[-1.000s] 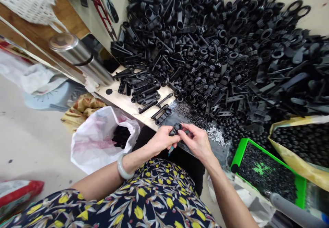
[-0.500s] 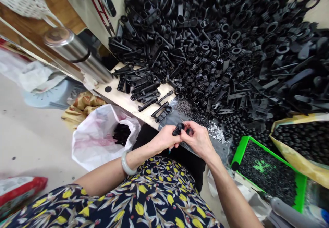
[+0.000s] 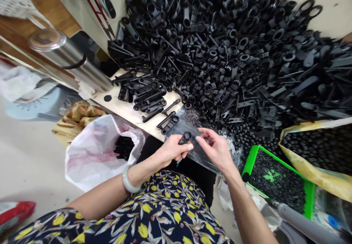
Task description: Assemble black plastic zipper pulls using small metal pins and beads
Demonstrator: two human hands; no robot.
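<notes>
One head-worn camera looks forward and down; close above the left hand [image 3: 173, 150] and right hand [image 3: 216, 150].

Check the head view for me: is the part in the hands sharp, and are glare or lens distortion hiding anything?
In the head view, the black plastic loop-ended part in the left hand looks reasonably sharp; soft glare sits on the clear plastic sheet; wide-angle distortion stretches the stainless steel flask near the frame's edge.

A gap lay open between the left hand [image 3: 173, 150] and the right hand [image 3: 216, 150], above a glossy clear plastic sheet [image 3: 178, 126] (free of parts there). A dense heap of matte black plastic pulls [image 3: 220, 68] barred the way ahead, a white plastic bag [image 3: 88, 156] the left, a bright green-rimmed tray [image 3: 254, 156] the right.
</notes>
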